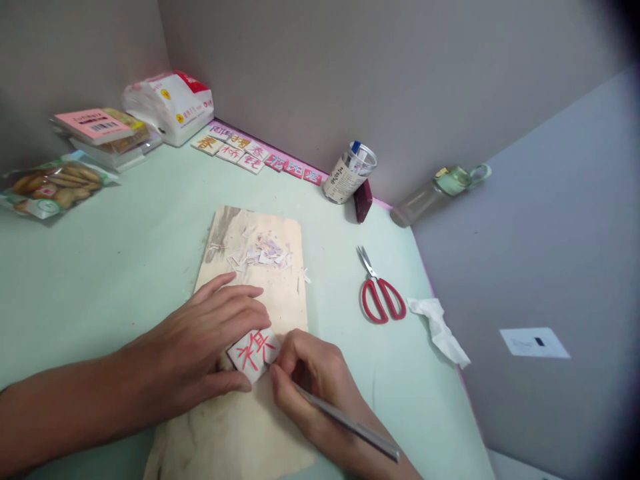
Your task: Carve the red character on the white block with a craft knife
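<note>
A small whitish tile (254, 353) with a red handwritten character lies on the wooden board (280, 303). My left hand (215, 333) is closed around it, with the thumb at the near edge and the fingers along the far side. In my right hand (313, 373) is a slim silver craft knife (350, 423), gripped like a pen. Its tip sits at the tile's right edge, mostly hidden by my fingers. Thin paper-like shavings (265, 253) are scattered on the far part of the board.
Red-handled scissors (383, 297) and a crumpled tissue (440, 333) lie at right. Behind stand a jar of tools (350, 173), a dark red case (363, 202) and a leaning bottle (430, 193). Several lettered tiles (233, 153), a tissue pack (170, 107) and a snack bag (55, 183) are farther left.
</note>
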A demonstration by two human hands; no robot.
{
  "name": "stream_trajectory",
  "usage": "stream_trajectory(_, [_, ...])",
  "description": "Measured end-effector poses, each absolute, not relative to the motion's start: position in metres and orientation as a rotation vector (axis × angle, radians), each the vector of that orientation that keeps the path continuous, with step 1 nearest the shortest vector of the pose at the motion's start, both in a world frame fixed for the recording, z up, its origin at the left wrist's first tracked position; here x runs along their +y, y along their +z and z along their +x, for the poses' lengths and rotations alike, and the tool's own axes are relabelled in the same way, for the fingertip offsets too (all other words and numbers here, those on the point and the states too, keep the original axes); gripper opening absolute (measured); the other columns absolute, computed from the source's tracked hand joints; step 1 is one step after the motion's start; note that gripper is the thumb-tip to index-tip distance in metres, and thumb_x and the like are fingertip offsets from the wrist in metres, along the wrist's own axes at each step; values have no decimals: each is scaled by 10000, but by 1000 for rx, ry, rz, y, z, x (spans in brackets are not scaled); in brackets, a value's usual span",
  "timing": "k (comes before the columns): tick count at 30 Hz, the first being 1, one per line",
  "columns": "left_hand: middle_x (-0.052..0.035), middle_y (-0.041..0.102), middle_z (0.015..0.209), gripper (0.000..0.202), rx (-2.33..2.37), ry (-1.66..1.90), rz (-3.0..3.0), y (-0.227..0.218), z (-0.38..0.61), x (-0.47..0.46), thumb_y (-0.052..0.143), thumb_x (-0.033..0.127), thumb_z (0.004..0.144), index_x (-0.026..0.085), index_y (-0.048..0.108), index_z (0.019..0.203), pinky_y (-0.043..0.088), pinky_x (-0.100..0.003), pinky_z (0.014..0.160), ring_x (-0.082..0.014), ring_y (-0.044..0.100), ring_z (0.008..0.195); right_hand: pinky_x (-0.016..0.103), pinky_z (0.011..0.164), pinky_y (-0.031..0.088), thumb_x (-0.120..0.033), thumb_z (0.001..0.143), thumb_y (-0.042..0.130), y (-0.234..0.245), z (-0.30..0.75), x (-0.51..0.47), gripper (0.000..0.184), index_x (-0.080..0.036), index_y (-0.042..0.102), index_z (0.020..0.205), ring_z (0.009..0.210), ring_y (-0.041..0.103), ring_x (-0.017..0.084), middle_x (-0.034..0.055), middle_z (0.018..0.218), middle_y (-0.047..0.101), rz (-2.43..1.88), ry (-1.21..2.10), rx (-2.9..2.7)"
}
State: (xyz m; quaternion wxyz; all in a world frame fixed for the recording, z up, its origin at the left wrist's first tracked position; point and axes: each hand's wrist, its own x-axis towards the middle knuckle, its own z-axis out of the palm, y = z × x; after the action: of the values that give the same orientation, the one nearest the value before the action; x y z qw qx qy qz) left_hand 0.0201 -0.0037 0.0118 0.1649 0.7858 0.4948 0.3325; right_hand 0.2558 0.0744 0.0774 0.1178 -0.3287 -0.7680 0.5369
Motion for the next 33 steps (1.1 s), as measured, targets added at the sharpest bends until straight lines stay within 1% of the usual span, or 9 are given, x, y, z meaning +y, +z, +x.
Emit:
stream_trajectory(3, [-7, 730, 1414, 575, 1394, 961, 2238, 9, 19, -3, 829, 299, 979, 317, 543, 1477, 79, -388, 1427, -246, 544, 1560, 263, 581, 313, -160, 923, 578, 79, 256, 76, 205, -252, 458, 784, 622, 401, 115, -67, 718, 483, -958, 1583, -2247])
stream_trajectory(9, [8, 726, 1380, 568, 1401, 977, 2240, 11, 20, -2, 842, 286, 966, 309, 556, 1456, 76, -365, 1427, -234, 544, 1548, 265, 575, 316, -193, 922, 584, 76, 256, 75, 208, -255, 459, 768, 622, 401, 121, -63, 713, 487, -995, 1602, -2199])
stream_trajectory(14, [-15, 725, 1338, 426, 1418, 981, 2261, 15, 17, -1, 795, 419, 1049, 295, 596, 1405, 101, -398, 1425, -254, 585, 1482, 266, 588, 336, -236, 948, 600, 73, 256, 76, 210, -253, 490, 770, 639, 430, 127, -53, 722, 525, -1041, 1523, -2165])
stream_trajectory(18, [-34, 727, 1397, 539, 1408, 941, 2337, 15, 7, -2, 808, 488, 1052, 284, 586, 1499, 98, -388, 1439, -242, 618, 1461, 261, 574, 327, -236, 941, 615, 73, 256, 79, 221, -254, 491, 759, 615, 423, 120, -65, 692, 504, -1079, 1485, -2130])
stream_trajectory(21, [-26, 741, 1430, 590, 1402, 945, 2300, 15, 4, -5, 809, 401, 1040, 305, 557, 1565, 152, -451, 1450, -252, 663, 1412, 260, 566, 321, -245, 925, 631, 74, 256, 79, 229, -256, 487, 747, 606, 425, 120, -66, 679, 499, -1126, 1494, -2112])
stream_trajectory(23, [-4, 758, 1377, 585, 1415, 955, 2231, 15, 4, -6, 782, 281, 1016, 329, 564, 1557, 200, -486, 1441, -250, 692, 1352, 262, 573, 329, -251, 925, 634, 74, 257, 79, 233, -256, 488, 744, 610, 436, 124, -61, 679, 508, -1156, 1516, -2093])
stream_trajectory(26, [23, 769, 1280, 611, 1412, 949, 2207, 16, 6, -5, 738, 161, 974, 351, 579, 1533, 232, -480, 1424, -229, 711, 1266, 261, 572, 331, -264, 928, 636, 75, 256, 78, 239, -256, 490, 739, 608, 435, 123, -59, 671, 508, -1180, 1557, -2059])
stream_trajectory(29, [31, 781, 1203, 574, 1358, 940, 2249, 17, 6, -2, 737, 148, 982, 341, 601, 1505, 273, -459, 1397, -216, 734, 1164, 256, 556, 322, -297, 929, 646, 75, 256, 79, 257, -260, 486, 731, 594, 424, 120, -64, 652, 495, -1192, 1576, -2036])
stream_trajectory(33, [39, 779, 1153, 444, 1328, 871, 2278, 20, 6, -1, 766, 221, 1027, 326, 634, 1438, 278, -460, 1387, -209, 745, 1092, 256, 540, 317, -320, 928, 643, 74, 254, 78, 266, -265, 482, 724, 580, 424, 121, -68, 631, 489, -1222, 1565, -2012])
